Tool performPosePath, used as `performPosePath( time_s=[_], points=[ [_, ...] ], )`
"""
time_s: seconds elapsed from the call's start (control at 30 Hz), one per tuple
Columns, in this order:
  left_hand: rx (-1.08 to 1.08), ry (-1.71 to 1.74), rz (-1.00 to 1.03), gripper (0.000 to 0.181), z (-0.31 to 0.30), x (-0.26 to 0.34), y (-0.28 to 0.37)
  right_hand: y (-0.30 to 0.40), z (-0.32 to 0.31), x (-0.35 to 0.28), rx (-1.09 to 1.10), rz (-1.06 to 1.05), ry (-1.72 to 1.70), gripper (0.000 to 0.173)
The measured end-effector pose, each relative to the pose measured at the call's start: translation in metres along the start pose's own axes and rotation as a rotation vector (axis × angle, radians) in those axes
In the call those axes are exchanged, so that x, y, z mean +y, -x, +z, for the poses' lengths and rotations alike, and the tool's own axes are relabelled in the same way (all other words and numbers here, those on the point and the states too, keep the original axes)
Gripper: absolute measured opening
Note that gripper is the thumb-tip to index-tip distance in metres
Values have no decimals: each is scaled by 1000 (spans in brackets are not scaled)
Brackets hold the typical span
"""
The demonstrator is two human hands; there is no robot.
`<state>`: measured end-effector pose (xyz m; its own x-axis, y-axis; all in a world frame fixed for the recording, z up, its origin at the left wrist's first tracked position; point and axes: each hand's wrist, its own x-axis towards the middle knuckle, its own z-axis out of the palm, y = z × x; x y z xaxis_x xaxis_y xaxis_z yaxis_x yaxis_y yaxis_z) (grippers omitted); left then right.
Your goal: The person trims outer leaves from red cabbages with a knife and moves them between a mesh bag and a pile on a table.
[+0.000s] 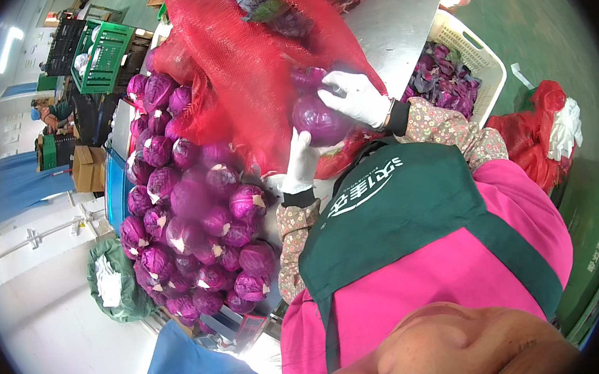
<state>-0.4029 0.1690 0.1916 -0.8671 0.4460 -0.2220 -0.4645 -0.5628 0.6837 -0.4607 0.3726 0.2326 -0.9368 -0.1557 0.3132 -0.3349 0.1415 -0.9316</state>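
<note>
A round, peeled red cabbage [319,120] sits between my two white-gloved hands. My left hand [300,161] cups it from the near left, thumb raised along its side and the other fingers partly hidden beneath. My right hand [358,98] rests against its upper right side with the fingers spread over it. Just beyond lies another red cabbage [308,78], partly covered by red mesh. A large red mesh sack [237,70] stretches across the work surface in front of me, and leafy, darker cabbages [286,22] show at its far end.
Red cabbages with pale cut stems [192,237] are heaped on my left. At right, a cream plastic crate [488,74] holds loose purple leaves [444,78], beside the metal tabletop [397,21]. Red mesh [520,138] lies farther right. Green crates [104,57] stand in the background.
</note>
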Motion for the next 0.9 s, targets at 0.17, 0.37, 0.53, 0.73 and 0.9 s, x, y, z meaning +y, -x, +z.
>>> performPosePath(
  time_s=[0.17, 0.37, 0.53, 0.73, 0.9],
  points=[
    [193, 94, 95, 79, 0, -16, -7, 0, 6, 3, -61, 70, 40, 33],
    [177, 341, 232, 89, 4, -4, 4, -31, -36, 49, 285, 425, 97, 39],
    [347, 83, 424, 80, -20, 3, 24, -37, -47, 83, -6, 291, 301, 42],
    [439, -691, 667, 105, 34, 25, 25, -15, -9, 27, -314, 713, -291, 52],
    [492, -1224, 838, 130, 51, 24, 26, -5, 21, 20, -438, 904, -1072, 39]
  ],
)
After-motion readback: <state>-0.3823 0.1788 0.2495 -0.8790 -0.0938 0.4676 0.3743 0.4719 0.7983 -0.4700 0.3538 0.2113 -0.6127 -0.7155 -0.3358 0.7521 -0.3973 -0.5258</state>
